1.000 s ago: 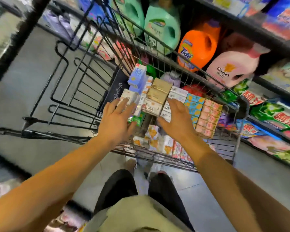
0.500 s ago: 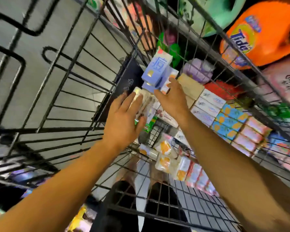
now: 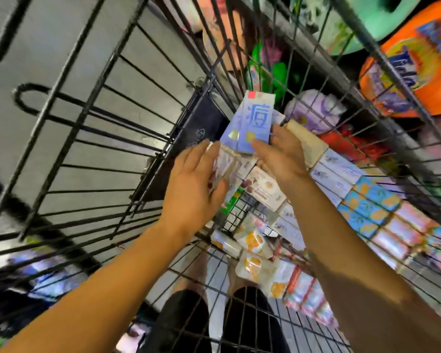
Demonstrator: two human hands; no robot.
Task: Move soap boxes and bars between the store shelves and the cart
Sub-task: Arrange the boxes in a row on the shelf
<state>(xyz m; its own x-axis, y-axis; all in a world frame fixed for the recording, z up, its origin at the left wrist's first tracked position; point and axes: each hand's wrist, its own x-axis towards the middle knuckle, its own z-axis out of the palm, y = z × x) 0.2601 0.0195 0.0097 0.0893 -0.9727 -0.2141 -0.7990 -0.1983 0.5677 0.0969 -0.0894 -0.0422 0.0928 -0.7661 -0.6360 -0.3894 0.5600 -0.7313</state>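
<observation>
I look down into a black wire cart (image 3: 201, 126) packed with soap boxes. Light blue soap boxes (image 3: 255, 121) stand upright above the pile; my right hand (image 3: 280, 156) pinches them, thumb on the front and fingers behind. Just left of them, my left hand (image 3: 194, 182) holds a pale soap box (image 3: 225, 163) between its thumb and straightened fingers. A white box with a brown print (image 3: 264, 188) lies right under both hands.
Rows of tan bars (image 3: 311, 146), white boxes (image 3: 339, 171), blue-and-orange boxes (image 3: 367, 207) and pink boxes (image 3: 405, 233) fill the cart's right side. Wrapped packs (image 3: 255, 243) lie near me. An orange detergent jug (image 3: 413, 72) stands on the shelf behind the cart.
The view has closed in on the cart. My right hand moved up from the tan and white boxes to the blue boxes and raised them. My left hand stayed on the pale box.
</observation>
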